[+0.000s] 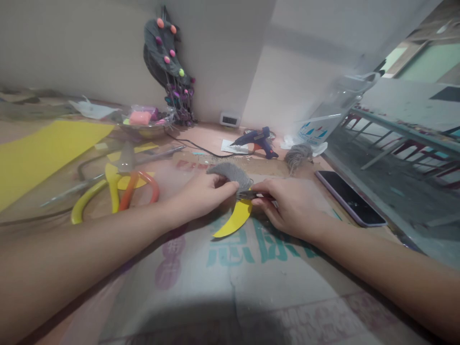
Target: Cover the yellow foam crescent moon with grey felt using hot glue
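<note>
A crescent-shaped yellow piece (235, 218) is held above the covered tabletop, its upper half wrapped in grey yarn (232, 173) and its lower tip bare. My left hand (206, 191) is closed on the wrapped part, thumb in front. At the crescent's middle, where the wrapping ends, my right hand (283, 203) pinches a dark grey bunch that looks like yarn (252, 194). Its fingertips are close to the crescent's right edge, and part of what they hold is hidden.
A blue glue gun (257, 140) and a grey yarn ball (299, 157) lie behind my hands. A phone (350, 197) is at the right edge, and orange-and-yellow-handled scissors (114, 184) and a yellow sheet (53, 153) at left. A decorated grey crescent (158, 52) stands against the wall.
</note>
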Demonstrator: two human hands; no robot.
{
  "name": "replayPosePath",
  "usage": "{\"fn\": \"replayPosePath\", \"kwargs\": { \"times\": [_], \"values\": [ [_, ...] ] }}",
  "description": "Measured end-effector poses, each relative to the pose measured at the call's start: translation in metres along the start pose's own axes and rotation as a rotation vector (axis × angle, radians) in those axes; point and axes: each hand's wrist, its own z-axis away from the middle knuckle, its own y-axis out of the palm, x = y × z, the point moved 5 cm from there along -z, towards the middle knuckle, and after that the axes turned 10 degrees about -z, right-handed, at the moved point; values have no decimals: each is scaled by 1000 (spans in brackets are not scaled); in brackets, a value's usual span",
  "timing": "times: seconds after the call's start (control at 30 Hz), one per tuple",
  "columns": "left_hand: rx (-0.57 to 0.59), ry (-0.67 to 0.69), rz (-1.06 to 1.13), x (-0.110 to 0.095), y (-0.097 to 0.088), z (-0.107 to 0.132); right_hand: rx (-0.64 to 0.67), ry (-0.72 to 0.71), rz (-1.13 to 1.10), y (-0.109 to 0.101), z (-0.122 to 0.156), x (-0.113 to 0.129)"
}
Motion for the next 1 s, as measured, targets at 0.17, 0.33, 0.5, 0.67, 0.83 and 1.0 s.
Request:
{"fn": "replayPosePath", "kwargs": {
  "times": [0.17,0.33,0.5,0.67,0.83,1.0],
  "values": [
    [-10,7,-37,1,0,0,14,-28,24,2,0,2],
    [-7,9,-35,0,0,0,7,-46,19,2,0,3],
    [5,6,-9,-1,0,0,42,-20,33,2,-3,3],
    [-6,5,-13,-1,0,1,37,-55,1,1,-3,3],
    [-9,-3,7,-2,-2,1,-96,-4,-239,2,5,-6],
    [-39,-35,98,-1,-3,1,-161,283,-619,7,7,-21]
  ]
}}
